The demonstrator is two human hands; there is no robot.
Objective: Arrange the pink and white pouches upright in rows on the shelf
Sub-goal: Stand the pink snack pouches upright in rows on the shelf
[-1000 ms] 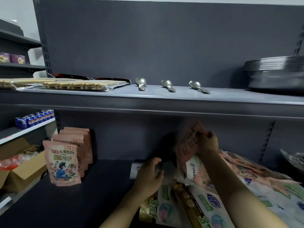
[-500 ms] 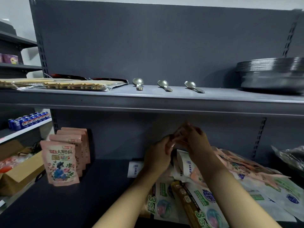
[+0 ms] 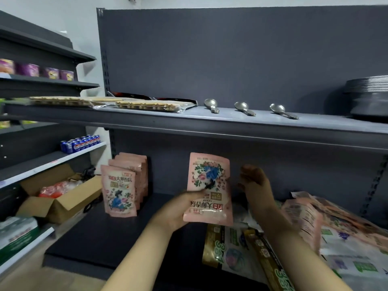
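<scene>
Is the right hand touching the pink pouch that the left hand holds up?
Apart. In the head view, dark shelf backing shows between the right hand and the right edge of the pink pouch, which the left hand alone grips.

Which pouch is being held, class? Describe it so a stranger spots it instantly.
Find the dark lower shelf. Right of its standing row of pink pouches, the left hand grips one pink pouch in mid-air. Unlike the row, its print is upside down.
</scene>
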